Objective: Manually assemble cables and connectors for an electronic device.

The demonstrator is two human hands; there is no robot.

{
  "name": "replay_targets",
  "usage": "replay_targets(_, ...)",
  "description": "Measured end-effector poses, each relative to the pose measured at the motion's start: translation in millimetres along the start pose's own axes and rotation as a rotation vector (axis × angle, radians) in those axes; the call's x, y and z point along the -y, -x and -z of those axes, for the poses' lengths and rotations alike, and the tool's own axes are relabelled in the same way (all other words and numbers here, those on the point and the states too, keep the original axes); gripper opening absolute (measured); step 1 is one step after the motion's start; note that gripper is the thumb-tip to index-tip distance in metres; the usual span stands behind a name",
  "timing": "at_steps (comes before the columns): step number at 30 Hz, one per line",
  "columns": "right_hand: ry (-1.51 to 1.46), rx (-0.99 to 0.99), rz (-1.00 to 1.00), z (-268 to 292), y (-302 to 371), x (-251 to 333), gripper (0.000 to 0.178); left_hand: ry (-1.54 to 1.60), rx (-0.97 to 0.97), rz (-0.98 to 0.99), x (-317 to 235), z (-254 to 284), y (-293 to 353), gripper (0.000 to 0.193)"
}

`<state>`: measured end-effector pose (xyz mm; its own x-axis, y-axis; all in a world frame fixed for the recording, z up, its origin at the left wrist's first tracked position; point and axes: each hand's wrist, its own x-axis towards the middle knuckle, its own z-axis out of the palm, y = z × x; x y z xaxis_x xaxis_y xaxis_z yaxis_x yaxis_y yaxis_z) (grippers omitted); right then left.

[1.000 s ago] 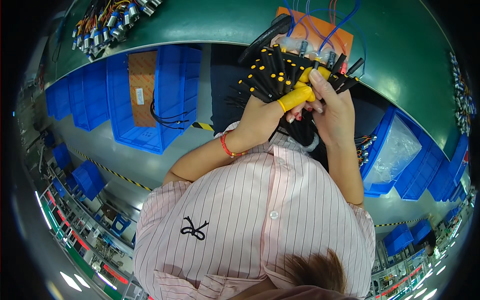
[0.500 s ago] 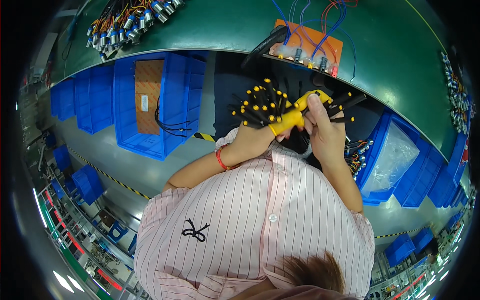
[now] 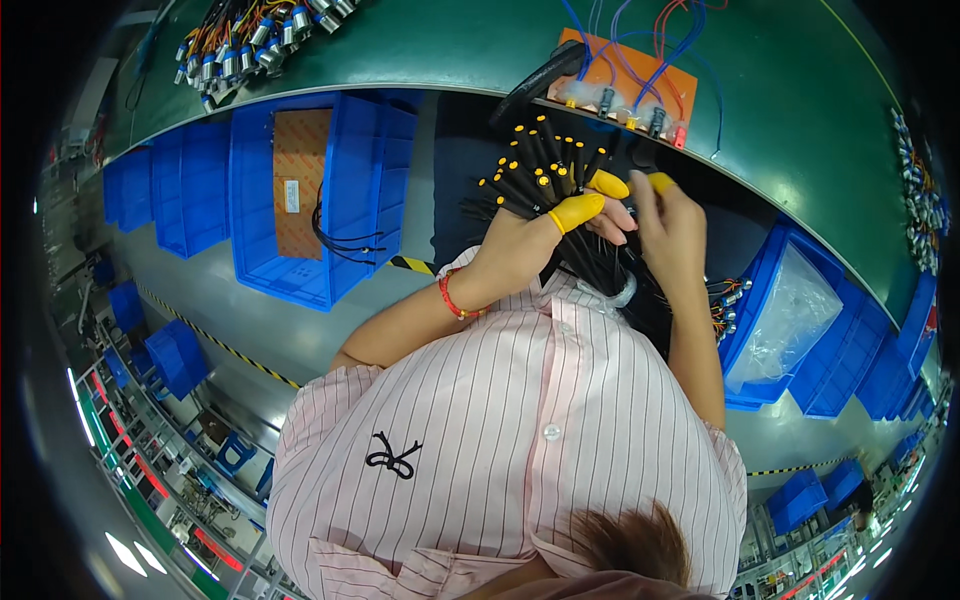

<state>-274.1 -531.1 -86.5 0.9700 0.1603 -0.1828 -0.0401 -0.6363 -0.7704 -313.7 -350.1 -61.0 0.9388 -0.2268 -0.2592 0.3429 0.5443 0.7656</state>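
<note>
My left hand [image 3: 525, 245] is closed round a thick bundle of black cables [image 3: 525, 185] whose ends carry yellow tips. Yellow finger cots cover its thumb and a fingertip. The tipped ends fan out upward, while the cables' lower part runs down towards my lap, where a clear plastic wrap [image 3: 612, 296] goes round them. Just right of the bundle is my right hand [image 3: 672, 225], its thumb and a yellow-capped finger apart, with nothing visible between them. Its other fingers are mostly hidden.
An orange board [image 3: 640, 85] with coloured sockets and wires sits at the green table's [image 3: 430, 50] near edge. Metal-ended connectors [image 3: 250, 45] are heaped at far left. Blue bins [image 3: 285, 270] stand left; another [image 3: 735, 370] at right holds clear plastic [image 3: 790, 310].
My right hand has let go of the cables it held on the right and drawn slightly away. The yellow-tipped ends now stand more upright, gathered in my left hand.
</note>
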Motion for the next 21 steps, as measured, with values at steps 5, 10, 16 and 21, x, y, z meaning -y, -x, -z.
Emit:
replay_targets(5,-0.513,-0.033,0.201,0.7,13.9,45.4,0.016,-0.151,-0.047,0.000,-3.1,-2.0,-2.7,0.021)
replay_targets(10,-0.944,0.110,-0.060,-7.9,0.5,45.3,0.017,-0.183,-0.101,-0.020,0.5,-0.3,-3.5,0.018)
replay_targets(16,-1.184,0.213,-0.260,-7.3,-6.0,44.4,0.024,-0.232,-0.190,-0.011,7.2,3.2,-6.3,0.016)
replay_targets(21,-1.191,0.237,-0.278,-4.3,-10.3,46.3,0.025,-0.131,-0.237,-0.051,14.7,-1.8,-14.0,0.014)
